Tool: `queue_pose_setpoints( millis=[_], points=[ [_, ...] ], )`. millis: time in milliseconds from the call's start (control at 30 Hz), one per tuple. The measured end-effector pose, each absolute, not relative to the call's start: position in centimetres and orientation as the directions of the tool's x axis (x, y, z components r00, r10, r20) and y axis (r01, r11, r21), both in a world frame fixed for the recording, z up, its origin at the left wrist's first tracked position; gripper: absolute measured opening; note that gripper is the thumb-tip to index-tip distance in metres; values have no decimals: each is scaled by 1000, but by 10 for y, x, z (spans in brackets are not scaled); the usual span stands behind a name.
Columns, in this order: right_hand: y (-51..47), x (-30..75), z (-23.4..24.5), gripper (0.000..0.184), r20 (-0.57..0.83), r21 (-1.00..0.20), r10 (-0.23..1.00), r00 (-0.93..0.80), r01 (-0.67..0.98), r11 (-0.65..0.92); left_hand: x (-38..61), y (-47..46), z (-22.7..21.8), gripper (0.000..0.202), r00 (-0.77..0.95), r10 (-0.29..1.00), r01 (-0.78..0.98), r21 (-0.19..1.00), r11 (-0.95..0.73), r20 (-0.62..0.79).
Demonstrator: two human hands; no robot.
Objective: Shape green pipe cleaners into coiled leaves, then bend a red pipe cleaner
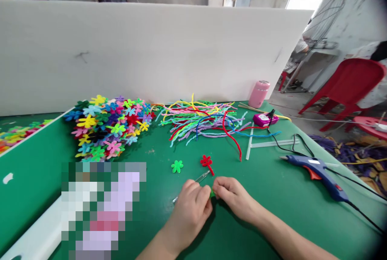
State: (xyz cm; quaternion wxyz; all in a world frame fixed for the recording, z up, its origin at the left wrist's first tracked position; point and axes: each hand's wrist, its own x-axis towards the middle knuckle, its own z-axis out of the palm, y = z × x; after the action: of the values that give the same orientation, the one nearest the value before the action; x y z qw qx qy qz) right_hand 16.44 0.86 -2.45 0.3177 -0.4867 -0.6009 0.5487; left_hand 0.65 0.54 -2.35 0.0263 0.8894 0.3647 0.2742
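Side by side near the front of the table, my left hand [191,213] and my right hand [232,195] pinch a small piece of green pipe cleaner [212,193] between them. Most of it is hidden by the fingers. A thin, shiny tool [202,177] lies on the table partly under my left hand; its kind is unclear. Just beyond the hands rests a red pipe cleaner flower [206,161] with a short stem. Left of it is a green pipe cleaner flower [177,166].
Colourful pipe cleaner flowers [113,125] are heaped at back left, with loose pipe cleaners [205,121] beside them. A blue glue gun [317,171] with cords lies right, near clear glue sticks [266,144]. A pink bottle [259,94] stands by the white partition [151,54].
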Motion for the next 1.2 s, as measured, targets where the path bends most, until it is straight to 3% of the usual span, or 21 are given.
queue_pose_setpoints(
  millis=[67,133,233,333,400,533,700,833,967,1033,1100,1200],
  points=[
    [9,161,-27,22,-213,-971,923,-320,174,-164,5,6,-25,19,616,595,621,147,-770,516],
    [9,159,-27,23,-251,-967,915,-318,133,-219,5,6,-25,18,596,610,620,184,-763,521],
    [10,158,-22,28,-220,-972,921,-322,148,-181,6,8,-22,16,465,790,609,503,-613,400],
    [12,163,-12,25,-108,-965,929,-353,263,-12,6,11,-15,10,340,938,444,868,-224,68],
    [14,167,-5,15,-6,-936,935,-354,330,119,6,14,-12,7,336,932,258,965,46,-134],
    [16,172,6,5,158,-858,890,-429,387,338,5,16,-13,8,406,864,-9,944,330,-298],
    [15,169,13,13,206,-761,860,-466,477,440,3,14,-20,9,482,813,-98,902,420,-326],
    [13,166,10,18,159,-708,893,-422,582,401,4,14,-16,8,464,835,23,946,322,-296],
    [14,164,-1,20,84,-725,936,-342,623,293,4,13,-16,7,395,914,291,956,-24,-97],
    [15,162,-5,22,29,-759,953,-303,613,218,4,12,-20,9,377,921,450,850,-274,97],
    [16,161,-7,24,-48,-808,958,-284,574,130,3,11,-25,13,420,858,562,657,-503,298],
    [18,159,-10,30,-163,-878,939,-303,478,2,2,10,-29,16,505,724,613,395,-684,470]
  ],
)
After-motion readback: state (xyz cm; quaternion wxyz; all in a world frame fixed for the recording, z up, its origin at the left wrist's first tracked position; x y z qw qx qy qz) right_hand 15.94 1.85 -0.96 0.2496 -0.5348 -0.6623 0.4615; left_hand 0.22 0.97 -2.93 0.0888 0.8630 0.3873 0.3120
